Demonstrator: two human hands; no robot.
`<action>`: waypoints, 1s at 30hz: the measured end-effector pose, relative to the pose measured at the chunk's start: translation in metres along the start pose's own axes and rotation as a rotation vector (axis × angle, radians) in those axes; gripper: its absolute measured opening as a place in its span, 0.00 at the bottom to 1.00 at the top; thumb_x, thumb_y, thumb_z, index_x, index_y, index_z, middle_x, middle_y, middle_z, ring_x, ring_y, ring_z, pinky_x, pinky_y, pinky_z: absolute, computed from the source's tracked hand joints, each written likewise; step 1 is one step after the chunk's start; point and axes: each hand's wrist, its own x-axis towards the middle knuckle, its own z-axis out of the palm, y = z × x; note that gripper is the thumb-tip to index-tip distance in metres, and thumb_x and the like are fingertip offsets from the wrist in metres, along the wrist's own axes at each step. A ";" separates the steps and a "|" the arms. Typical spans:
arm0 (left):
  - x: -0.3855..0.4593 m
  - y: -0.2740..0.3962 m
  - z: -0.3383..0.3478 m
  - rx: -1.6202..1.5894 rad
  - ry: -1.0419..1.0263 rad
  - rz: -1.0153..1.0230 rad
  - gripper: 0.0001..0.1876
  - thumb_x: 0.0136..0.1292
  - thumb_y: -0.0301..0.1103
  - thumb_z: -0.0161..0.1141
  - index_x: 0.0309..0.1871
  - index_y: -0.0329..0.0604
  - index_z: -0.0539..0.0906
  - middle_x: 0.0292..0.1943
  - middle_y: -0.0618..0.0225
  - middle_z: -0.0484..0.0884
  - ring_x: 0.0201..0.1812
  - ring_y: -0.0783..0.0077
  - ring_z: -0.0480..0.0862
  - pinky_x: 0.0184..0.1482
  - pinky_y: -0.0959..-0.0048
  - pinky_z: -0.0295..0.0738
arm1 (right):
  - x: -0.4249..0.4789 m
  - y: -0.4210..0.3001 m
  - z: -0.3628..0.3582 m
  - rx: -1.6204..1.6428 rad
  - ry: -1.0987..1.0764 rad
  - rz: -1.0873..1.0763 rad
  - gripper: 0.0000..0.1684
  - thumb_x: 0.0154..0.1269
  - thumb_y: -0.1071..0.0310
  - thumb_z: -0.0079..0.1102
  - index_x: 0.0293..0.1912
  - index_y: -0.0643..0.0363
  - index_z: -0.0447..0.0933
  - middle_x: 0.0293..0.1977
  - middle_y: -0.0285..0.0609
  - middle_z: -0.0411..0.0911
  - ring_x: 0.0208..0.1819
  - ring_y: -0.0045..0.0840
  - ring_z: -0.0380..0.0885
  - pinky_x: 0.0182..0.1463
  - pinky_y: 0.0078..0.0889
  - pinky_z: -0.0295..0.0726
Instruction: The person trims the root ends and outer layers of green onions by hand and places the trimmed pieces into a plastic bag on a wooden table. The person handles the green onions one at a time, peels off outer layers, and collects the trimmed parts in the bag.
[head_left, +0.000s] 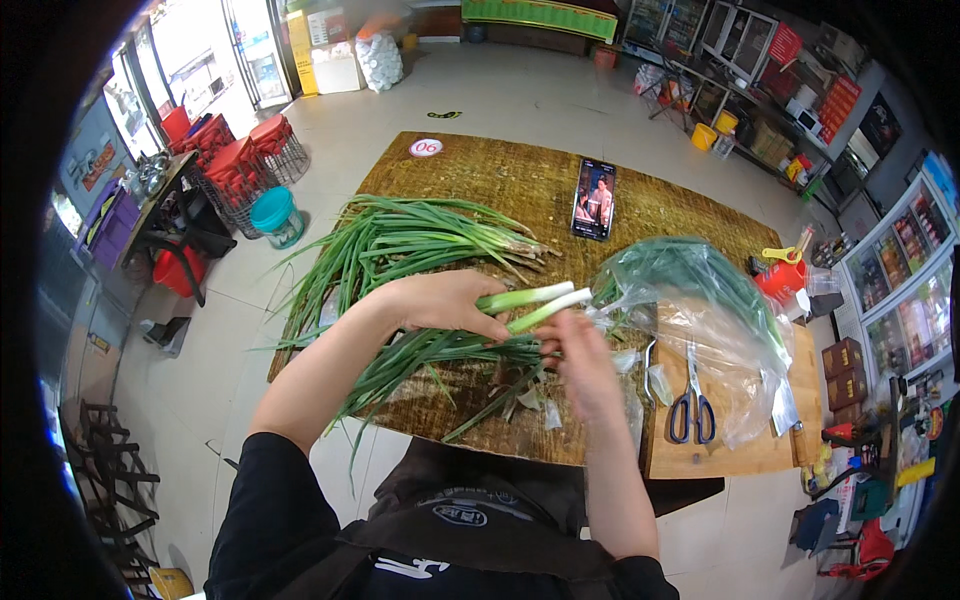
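My left hand (442, 300) holds two scallions (525, 298), their bare white ends pointing right and their green leaves trailing left beneath the wrist. Just below those white ends is my right hand (583, 360), blurred, with curled fingers; whether it grips anything is unclear. A heap of scallions (420, 232) with brownish root ends lies beyond my left hand on the worn wooden table (480, 161). Loose peelings (529, 397) are scattered under my hands. To the right, a clear plastic bag (697, 322) contains more scallions (675, 262).
Scissors (691, 405) with dark handles lie on a wooden cutting board (667, 461), left of a knife blade (785, 405). A lit phone (594, 199) rests towards the table's far side. Red stools (232, 161) and a teal bucket (276, 217) stand on the floor at left.
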 end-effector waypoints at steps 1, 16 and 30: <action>0.004 0.000 0.003 0.020 -0.008 0.043 0.17 0.63 0.43 0.68 0.43 0.39 0.79 0.36 0.66 0.82 0.40 0.75 0.77 0.46 0.71 0.71 | -0.002 0.005 0.009 -0.018 -0.062 0.033 0.20 0.75 0.50 0.53 0.47 0.60 0.72 0.39 0.40 0.78 0.37 0.21 0.74 0.44 0.26 0.75; 0.024 -0.017 -0.007 -0.374 -0.073 0.061 0.24 0.67 0.36 0.63 0.63 0.36 0.76 0.50 0.68 0.81 0.51 0.78 0.76 0.56 0.77 0.70 | 0.003 0.031 0.034 0.642 0.019 -0.001 0.07 0.70 0.66 0.61 0.40 0.51 0.71 0.31 0.27 0.71 0.25 0.13 0.61 0.41 0.25 0.69; 0.021 -0.006 -0.015 -0.229 -0.139 0.029 0.21 0.67 0.35 0.60 0.60 0.36 0.77 0.48 0.68 0.82 0.48 0.78 0.78 0.55 0.75 0.73 | 0.009 0.044 0.031 0.641 0.058 0.033 0.07 0.70 0.69 0.61 0.39 0.52 0.71 0.28 0.25 0.68 0.25 0.12 0.59 0.39 0.22 0.67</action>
